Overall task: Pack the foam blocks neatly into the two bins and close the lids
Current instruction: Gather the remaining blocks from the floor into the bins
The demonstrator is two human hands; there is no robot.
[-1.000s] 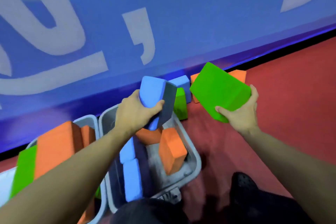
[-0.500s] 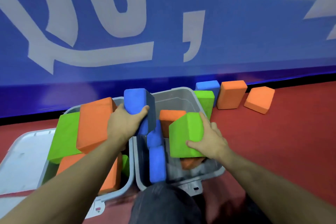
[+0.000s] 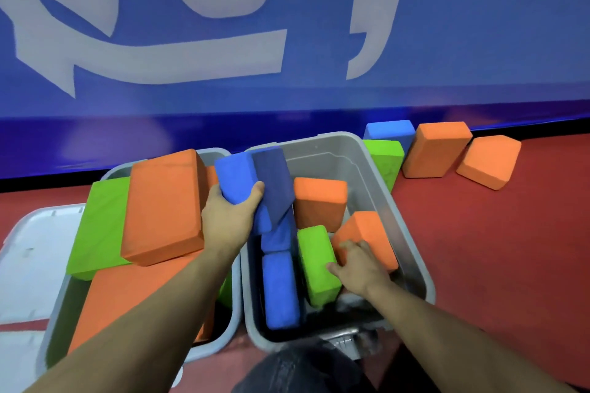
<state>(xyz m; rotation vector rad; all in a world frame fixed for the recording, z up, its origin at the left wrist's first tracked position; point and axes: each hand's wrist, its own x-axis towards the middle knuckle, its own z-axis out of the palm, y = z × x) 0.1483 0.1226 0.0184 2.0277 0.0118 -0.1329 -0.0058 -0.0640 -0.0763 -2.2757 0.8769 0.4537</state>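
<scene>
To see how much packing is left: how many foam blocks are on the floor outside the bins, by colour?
Orange foam blocks: 2
Blue foam block: 1
Green foam block, leaning against the right bin: 1
Total: 4

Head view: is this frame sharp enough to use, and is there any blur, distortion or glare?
Head view: mostly sharp; the right hand looks slightly motion-smeared at its fingers, and the left hand gripping the blue foam block is crisp; wide-angle bending curves the blue wall banner; soft even light, with a faint sheen low on the banner.
</scene>
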